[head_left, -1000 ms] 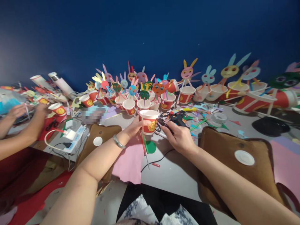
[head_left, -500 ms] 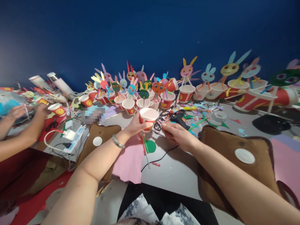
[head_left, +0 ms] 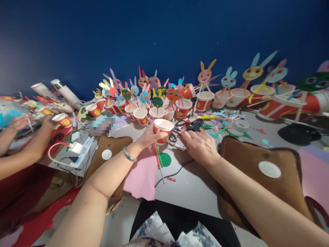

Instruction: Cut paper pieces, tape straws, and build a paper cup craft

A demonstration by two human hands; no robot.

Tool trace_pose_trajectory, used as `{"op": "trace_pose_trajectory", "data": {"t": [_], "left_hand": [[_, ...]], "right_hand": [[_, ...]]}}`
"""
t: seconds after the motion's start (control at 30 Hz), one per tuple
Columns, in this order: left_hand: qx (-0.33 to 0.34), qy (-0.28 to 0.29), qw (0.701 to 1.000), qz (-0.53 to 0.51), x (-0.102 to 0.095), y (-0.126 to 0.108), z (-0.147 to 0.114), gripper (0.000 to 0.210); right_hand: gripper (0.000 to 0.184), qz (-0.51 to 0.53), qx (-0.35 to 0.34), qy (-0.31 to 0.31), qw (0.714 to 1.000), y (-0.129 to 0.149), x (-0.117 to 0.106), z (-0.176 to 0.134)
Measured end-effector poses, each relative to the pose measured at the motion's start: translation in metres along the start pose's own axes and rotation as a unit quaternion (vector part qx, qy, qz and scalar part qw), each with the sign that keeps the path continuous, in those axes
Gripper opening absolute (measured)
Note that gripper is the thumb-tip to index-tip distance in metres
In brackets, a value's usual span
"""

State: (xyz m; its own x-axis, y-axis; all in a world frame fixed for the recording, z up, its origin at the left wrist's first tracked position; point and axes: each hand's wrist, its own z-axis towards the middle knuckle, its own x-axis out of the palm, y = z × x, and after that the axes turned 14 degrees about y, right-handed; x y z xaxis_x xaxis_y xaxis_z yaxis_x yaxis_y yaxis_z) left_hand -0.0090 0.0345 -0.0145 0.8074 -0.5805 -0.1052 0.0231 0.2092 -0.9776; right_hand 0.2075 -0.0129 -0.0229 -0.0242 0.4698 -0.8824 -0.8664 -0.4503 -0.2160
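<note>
A head-worn camera looks forward and down.

Wall [head_left: 164,27] dim, paler at left; soft shadows on table [head_left: 185,187]; edges stretched; patch [head_left: 109,127] pixelated.

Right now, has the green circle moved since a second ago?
No, the green circle hasn't moved any way: it lies in the same spot beyond the small red stick.

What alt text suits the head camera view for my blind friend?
A person's left hand holds a red-and-white paper cup at a cluttered table, the right hand near a black glue gun. Behind, rabbit-eared paper faces rise from similar cups before a dark blue wall; another person's arms show at left.
</note>
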Motion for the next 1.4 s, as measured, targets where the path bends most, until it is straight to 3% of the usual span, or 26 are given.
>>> {"op": "trace_pose_trajectory", "data": {"t": [0.13,0.3,0.5,0.7,0.9,0.97,1.1,1.17,1.23,1.4], "left_hand": [[-0.033,0.009,0.999,-0.018,-0.001,0.0,-0.002,0.051],[-0.044,0.017,0.998,-0.032,-0.002,0.0,-0.002,0.053],[-0.066,0.019,0.997,-0.023,-0.003,0.001,-0.001,0.052],[-0.058,0.026,0.997,-0.039,-0.004,0.001,-0.002,0.055],[-0.039,0.054,0.996,-0.054,-0.005,-0.001,-0.001,0.053],[-0.037,0.046,0.997,-0.048,-0.005,0.0,-0.001,0.054],[-0.034,-0.006,0.999,-0.013,-0.007,0.002,-0.001,0.054],[-0.033,-0.029,0.999,-0.018,-0.008,0.001,0.0,0.055],[-0.03,-0.032,0.998,-0.042,-0.009,-0.001,0.0,0.057],[-0.002,-0.018,0.999,-0.041,-0.008,0.002,0.0,0.067]], "right_hand": [[0.021,-0.03,-0.012,-0.006,0.999,-0.001,-0.003,0.001],[0.021,-0.009,-0.008,0.044,0.999,-0.001,-0.005,0.001],[0.041,0.089,0.049,0.096,0.99,0.003,-0.002,0.001],[0.043,0.234,0.088,0.165,0.954,0.002,-0.006,0.004],[0.041,0.385,0.114,0.185,0.897,0.001,-0.012,0.008],[0.041,0.372,0.114,0.184,0.903,0.002,-0.012,0.007],[0.04,0.253,0.131,0.15,0.947,0.005,-0.011,0.005],[0.038,0.266,0.148,0.129,0.944,0.005,-0.01,0.005],[0.039,0.355,0.167,0.112,0.913,0.003,-0.008,0.007],[0.05,0.593,0.189,0.046,0.781,-0.001,-0.006,0.01]]}}
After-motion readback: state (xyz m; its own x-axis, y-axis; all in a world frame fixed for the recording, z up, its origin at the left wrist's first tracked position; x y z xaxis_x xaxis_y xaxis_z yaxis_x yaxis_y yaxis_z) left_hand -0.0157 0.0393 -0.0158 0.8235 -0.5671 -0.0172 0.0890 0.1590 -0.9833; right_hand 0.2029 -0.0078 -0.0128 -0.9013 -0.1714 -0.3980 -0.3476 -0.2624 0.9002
